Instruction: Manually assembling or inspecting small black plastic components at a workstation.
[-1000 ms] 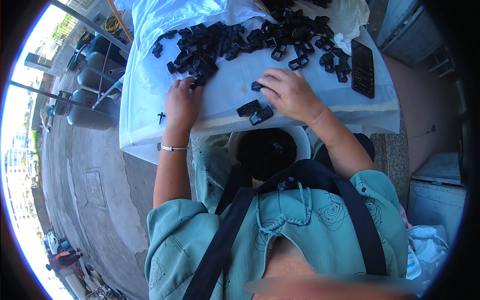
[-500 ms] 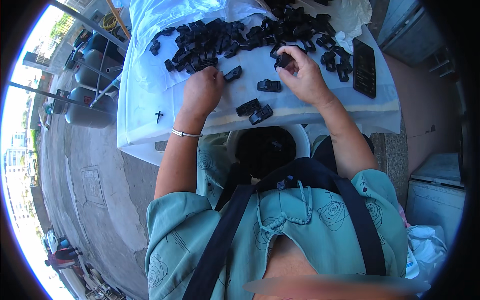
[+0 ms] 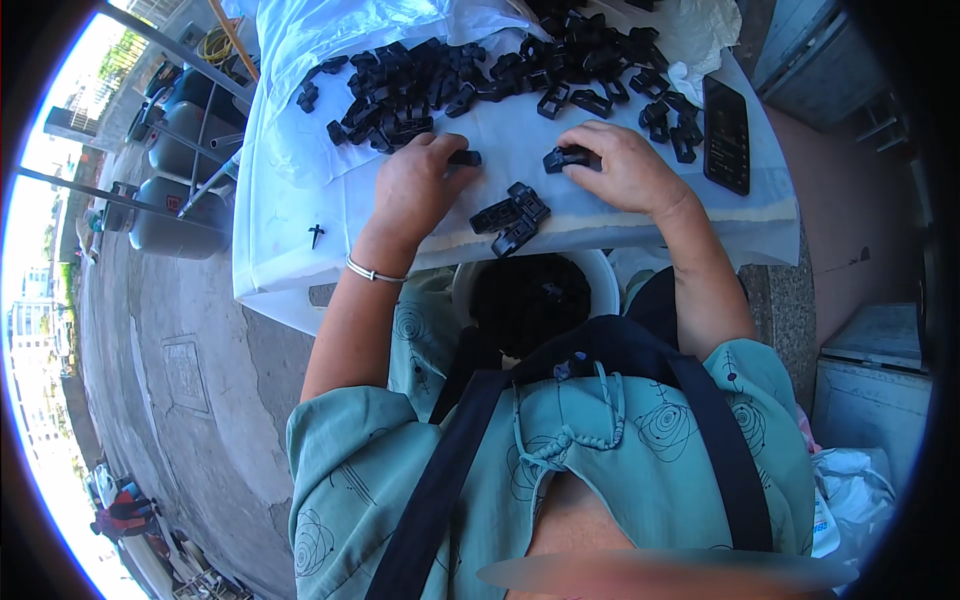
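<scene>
My left hand (image 3: 420,187) is closed on a small black plastic part (image 3: 465,158), thumb and fingers round its left end. Across a short gap, my right hand (image 3: 630,170) pinches another black plastic part (image 3: 566,158) low over the table. Between the hands and nearer the edge, a few more parts lie touching: one black part (image 3: 494,216) at the left, another (image 3: 514,238) in front. Behind both hands spreads a heap of similar black parts (image 3: 415,85).
The table (image 3: 280,265) has a white plastic sheet over it. A phone (image 3: 727,137) lies at the right. A small black cross-shaped piece (image 3: 316,235) sits at the left. Below the near edge stands a white bucket (image 3: 607,285) with dark contents. Grey tanks (image 3: 178,215) stand far left.
My left hand has shifted right and closed on the loose part beside it. My right hand has come nearer with a part. The middle loose part now lies with those at the edge.
</scene>
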A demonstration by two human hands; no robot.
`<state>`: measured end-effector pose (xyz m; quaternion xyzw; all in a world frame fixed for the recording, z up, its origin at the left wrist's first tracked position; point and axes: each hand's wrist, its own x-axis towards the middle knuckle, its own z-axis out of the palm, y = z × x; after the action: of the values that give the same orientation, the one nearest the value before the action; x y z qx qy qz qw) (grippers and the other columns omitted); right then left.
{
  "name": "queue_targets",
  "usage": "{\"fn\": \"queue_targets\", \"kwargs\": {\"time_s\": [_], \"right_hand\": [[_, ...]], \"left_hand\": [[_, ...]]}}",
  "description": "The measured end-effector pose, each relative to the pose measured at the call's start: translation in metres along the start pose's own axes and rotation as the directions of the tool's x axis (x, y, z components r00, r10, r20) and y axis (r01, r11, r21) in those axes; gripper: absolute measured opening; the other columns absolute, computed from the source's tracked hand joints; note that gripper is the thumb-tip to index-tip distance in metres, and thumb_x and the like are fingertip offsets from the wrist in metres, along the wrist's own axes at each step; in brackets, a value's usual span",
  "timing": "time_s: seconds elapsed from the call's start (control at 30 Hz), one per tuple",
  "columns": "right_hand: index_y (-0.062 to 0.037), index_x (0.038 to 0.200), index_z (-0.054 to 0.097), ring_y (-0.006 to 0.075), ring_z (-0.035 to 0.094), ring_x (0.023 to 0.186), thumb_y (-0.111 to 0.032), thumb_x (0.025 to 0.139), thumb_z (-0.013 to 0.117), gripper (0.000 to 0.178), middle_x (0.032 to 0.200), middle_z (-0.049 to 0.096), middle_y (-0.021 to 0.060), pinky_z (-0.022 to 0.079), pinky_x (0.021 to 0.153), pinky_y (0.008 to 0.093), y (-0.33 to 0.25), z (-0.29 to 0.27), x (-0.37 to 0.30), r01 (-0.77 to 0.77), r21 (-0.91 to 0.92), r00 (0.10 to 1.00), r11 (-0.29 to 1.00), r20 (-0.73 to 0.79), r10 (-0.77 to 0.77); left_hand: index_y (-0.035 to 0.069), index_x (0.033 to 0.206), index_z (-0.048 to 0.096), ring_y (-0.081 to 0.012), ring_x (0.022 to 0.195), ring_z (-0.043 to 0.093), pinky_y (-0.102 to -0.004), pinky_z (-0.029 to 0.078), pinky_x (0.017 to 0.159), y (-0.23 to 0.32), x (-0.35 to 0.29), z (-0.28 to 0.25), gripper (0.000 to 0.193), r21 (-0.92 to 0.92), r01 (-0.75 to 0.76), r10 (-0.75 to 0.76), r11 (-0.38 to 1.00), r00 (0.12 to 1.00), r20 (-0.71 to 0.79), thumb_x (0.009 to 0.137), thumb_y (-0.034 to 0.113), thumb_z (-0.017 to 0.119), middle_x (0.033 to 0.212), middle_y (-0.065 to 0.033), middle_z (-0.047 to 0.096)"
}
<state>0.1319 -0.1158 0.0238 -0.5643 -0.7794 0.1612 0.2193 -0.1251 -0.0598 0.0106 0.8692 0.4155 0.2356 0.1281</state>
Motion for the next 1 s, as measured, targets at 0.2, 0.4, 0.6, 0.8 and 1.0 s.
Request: {"fn": "queue_targets", "kwargs": {"time_s": [0.2,0.4,0.6,0.8,1.0], "right_hand": [[-0.0023,0.107,0.061,0.0264,0.063,0.083,-0.010,0.081,0.067,0.028,0.099,0.063,0.0124,0.052,0.074,0.0338,-0.002,0.021,0.006,0.087,0.070,0.987,0.994,-0.138,-0.077],[-0.0020,0.108,0.060,0.0252,0.064,0.084,-0.009,0.081,0.068,0.029,0.099,0.063,0.0132,0.053,0.072,0.0326,-0.020,0.033,0.006,0.207,0.100,0.971,0.973,-0.144,-0.192],[-0.0035,0.112,0.061,0.0261,0.064,0.090,-0.006,0.081,0.067,0.032,0.103,0.063,0.0137,0.053,0.079,0.0338,-0.034,0.039,0.012,0.261,0.206,0.959,0.943,-0.167,-0.228],[-0.0082,0.115,0.062,0.0267,0.064,0.091,-0.010,0.082,0.065,0.034,0.106,0.065,0.0101,0.050,0.084,0.0382,-0.028,0.064,0.024,0.454,0.053,0.853,0.890,-0.315,-0.416],[-0.0099,0.117,0.063,0.0271,0.060,0.103,-0.015,0.085,0.063,0.032,0.114,0.063,0.0082,0.045,0.087,0.0398,-0.043,0.061,0.008,0.375,-0.246,0.894,0.894,-0.159,-0.419]], "left_hand": [[0.011,0.101,0.066,-0.0319,0.072,0.062,-0.0397,0.051,0.063,0.017,-0.029,0.009,0.032,0.046,0.064,-0.055,0.997,0.985,-0.161,0.076,0.029,0.074,0.089,-0.0113,0.060],[0.011,0.113,0.062,-0.0295,0.071,0.063,-0.0372,0.052,0.066,0.008,-0.037,-0.006,0.039,-0.114,0.013,-0.029,0.993,0.990,-0.140,0.075,0.012,0.073,0.115,-0.0142,0.057],[0.012,0.120,0.056,-0.0227,0.069,0.063,-0.0338,0.053,0.064,-0.001,-0.024,0.003,0.052,-0.212,0.018,-0.023,0.977,0.999,-0.023,0.071,0.006,0.073,0.102,-0.0093,0.066],[0.012,0.125,0.052,-0.0199,0.063,0.063,-0.0319,0.052,0.060,0.002,-0.022,0.012,0.060,-0.329,0.070,-0.090,0.942,0.995,-0.044,0.070,0.008,0.074,0.091,-0.0084,0.069],[0.008,0.119,0.056,-0.0211,0.066,0.063,-0.0317,0.053,0.063,0.000,-0.026,0.002,0.050,-0.279,-0.035,0.011,0.960,0.996,-0.087,0.072,0.007,0.071,0.104,-0.0132,0.064]]}}
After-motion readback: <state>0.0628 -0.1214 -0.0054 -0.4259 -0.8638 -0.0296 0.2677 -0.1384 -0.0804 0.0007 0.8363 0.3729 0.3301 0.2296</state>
